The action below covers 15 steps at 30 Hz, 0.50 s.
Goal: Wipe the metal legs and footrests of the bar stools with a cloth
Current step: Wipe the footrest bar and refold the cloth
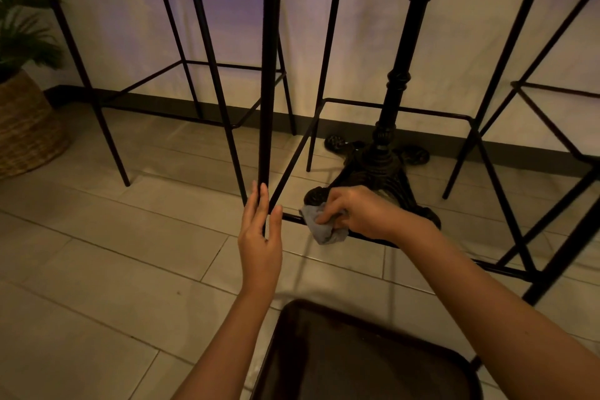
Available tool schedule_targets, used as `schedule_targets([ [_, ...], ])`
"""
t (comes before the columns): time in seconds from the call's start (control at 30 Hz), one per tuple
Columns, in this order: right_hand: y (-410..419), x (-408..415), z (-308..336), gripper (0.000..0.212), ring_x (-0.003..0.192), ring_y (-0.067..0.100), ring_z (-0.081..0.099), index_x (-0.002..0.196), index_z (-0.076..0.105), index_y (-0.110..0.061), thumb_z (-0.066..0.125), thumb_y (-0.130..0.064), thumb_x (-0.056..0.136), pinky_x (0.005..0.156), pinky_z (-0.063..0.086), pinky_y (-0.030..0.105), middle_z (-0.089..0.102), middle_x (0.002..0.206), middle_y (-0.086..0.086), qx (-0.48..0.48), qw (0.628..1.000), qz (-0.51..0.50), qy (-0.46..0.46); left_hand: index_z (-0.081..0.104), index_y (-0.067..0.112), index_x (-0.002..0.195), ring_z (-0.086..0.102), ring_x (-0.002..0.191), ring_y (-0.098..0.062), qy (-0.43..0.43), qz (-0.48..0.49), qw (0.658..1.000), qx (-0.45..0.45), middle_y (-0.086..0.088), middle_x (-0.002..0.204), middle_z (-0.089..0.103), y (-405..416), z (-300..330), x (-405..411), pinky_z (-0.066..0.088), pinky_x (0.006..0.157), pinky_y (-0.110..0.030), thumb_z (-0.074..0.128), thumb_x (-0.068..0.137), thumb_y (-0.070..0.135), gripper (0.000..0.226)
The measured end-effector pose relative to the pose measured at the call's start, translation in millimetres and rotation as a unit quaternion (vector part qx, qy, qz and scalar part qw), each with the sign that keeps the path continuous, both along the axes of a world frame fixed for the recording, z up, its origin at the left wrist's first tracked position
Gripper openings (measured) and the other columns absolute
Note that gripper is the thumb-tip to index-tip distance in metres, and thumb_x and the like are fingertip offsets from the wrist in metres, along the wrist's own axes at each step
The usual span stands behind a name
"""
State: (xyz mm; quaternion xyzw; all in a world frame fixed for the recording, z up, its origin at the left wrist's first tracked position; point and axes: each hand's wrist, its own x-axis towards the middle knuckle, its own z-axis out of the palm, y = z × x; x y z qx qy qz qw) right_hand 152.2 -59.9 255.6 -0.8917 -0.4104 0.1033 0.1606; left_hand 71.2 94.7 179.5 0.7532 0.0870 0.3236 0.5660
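A right hand is gripping a crumpled blue cloth against a bar stool's black footrest, while the open left hand is steadying its leg.

Both bare forearms reach forward and down. The left hand is flat and open, fingers straight and together, pointing up. The right hand is curled closed, knuckles up, wrist bent a little to the left.

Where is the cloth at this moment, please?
The cloth is in the right hand, pressed on the near footrest bar of the middle stool, just right of the left hand and before the ornate table base.
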Motion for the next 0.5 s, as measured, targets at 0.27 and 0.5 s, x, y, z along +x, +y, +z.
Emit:
schedule_targets([
  [0.27,0,-3,14,0.034,0.11,0.017,0.048,0.122,0.06,-0.026,0.058,-0.017,0.089,0.081,0.035,0.017,0.053,0.119,-0.001,-0.093,0.995,-0.021,-0.026,0.03,0.038,0.135,0.021,0.138,-0.003,0.011,-0.003,1.0,0.023,0.012,0.153,0.019,-9,-3,-6,0.026,0.103,-0.014,0.039,0.091,0.04,0.044],
  [0.5,-12,-15,-11,0.037,0.106,0.024,0.05,0.119,0.063,-0.022,0.059,-0.007,0.085,0.085,0.037,0.024,0.055,0.116,0.009,-0.027,0.998,-0.057,-0.013,0.027,0.04,0.137,0.018,0.14,-0.008,0.013,0.004,0.999,0.042,0.011,0.154,0.015,-12,-4,-8,0.029,0.111,-0.037,0.036,0.093,0.043,0.045],
])
